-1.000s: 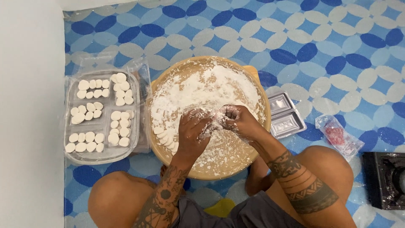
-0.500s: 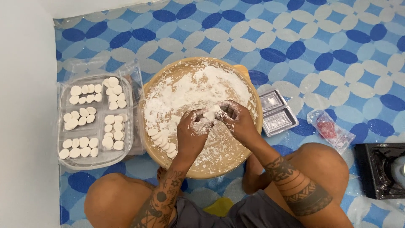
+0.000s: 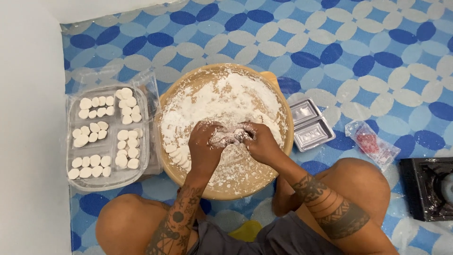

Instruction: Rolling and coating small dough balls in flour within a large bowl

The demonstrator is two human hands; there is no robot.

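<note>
Floury dough lump (image 3: 230,137) pinched between your left hand (image 3: 204,147) and right hand (image 3: 261,143); shaping underway, tray (image 3: 141,137) at nine o'clock.

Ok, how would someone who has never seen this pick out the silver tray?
Start at the big round floured board between the person's knees. Just off its right edge, on the blue patterned floor, lies the silver tray: metallic, two compartments, unlike the clear container of white pieces on the left.

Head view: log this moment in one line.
left hand + right hand: pinching floury dough | over floured round board | cut pieces on board edge | tray of pieces, left
</note>
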